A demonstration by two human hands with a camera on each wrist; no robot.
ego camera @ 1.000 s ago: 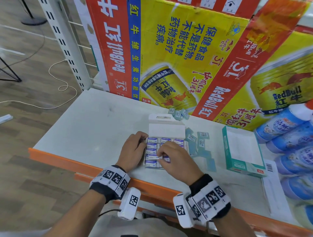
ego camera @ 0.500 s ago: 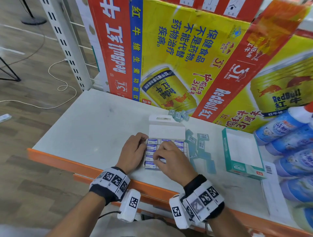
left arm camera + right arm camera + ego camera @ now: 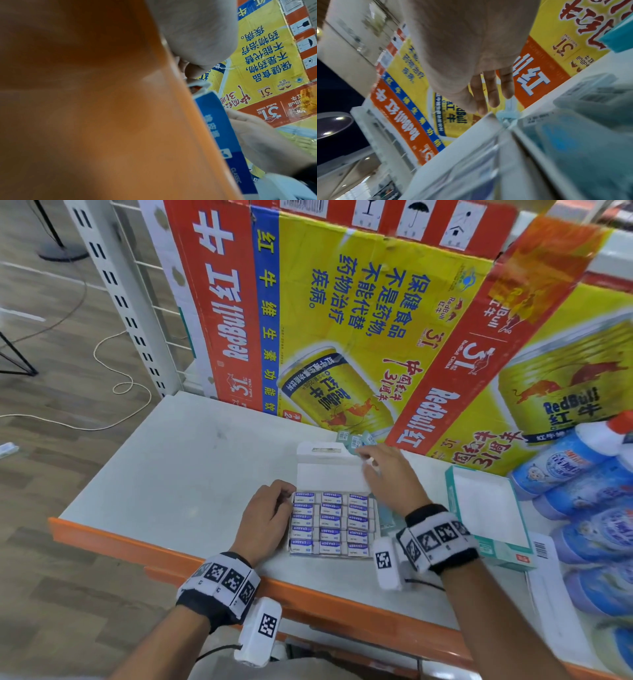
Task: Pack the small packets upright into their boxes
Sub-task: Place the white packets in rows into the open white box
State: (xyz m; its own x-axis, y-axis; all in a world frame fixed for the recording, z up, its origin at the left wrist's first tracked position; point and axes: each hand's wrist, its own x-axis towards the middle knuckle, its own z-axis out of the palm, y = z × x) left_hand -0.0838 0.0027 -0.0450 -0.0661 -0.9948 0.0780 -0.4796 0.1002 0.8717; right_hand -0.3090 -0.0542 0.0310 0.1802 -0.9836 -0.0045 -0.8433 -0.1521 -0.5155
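Observation:
An open white box [image 3: 329,478] lies on the table, its flap folded back. Rows of blue-and-white eraser packets [image 3: 330,523] stand in it in three columns. My left hand [image 3: 274,505] grips the box's left wall with curled fingers; the left wrist view shows those fingers [image 3: 193,67] at a corner of the blue box side [image 3: 216,121]. My right hand [image 3: 376,463] hovers over the flap's far right corner, fingers [image 3: 488,94] straight and holding nothing. Loose teal packets [image 3: 352,438] lie just beyond it; more [image 3: 387,517] lie to the box's right, partly hidden by my wrist.
A teal box with a white top [image 3: 486,508] lies to the right. Blue bottles [image 3: 589,491] are stacked at the far right. A large Red Bull carton [image 3: 342,320] walls off the back. The orange table edge [image 3: 171,553] runs along the front; a shelf upright [image 3: 120,296] stands left.
My right hand has lifted off the packets in the box and moved away and to the right, over the flap's far corner. The left hand has stayed on the box's left side.

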